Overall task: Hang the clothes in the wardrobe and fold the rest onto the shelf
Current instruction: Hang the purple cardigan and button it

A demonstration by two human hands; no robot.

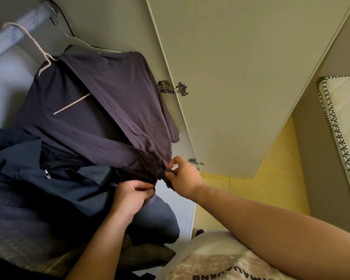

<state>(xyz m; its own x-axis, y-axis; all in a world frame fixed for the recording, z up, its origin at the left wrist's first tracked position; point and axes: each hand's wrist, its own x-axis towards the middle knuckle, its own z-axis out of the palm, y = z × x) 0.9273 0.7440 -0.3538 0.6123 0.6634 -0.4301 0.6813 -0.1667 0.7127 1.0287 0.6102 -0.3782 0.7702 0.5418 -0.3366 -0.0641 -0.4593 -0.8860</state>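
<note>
Soft dark purple cotton shirt (101,110), hanging on a pale hanger (42,55) in the wardrobe, looks light and limp, best held by its hem where left hand (129,199) and right hand (182,176) pinch it

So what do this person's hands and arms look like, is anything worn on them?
Nothing is worn on them. The left hand and right hand have no gloves, and I see no rings, watch or bracelet. The left forearm and right forearm are uncovered, no sleeves in view. The top is pale with a brownish print and dark lettering.
</note>
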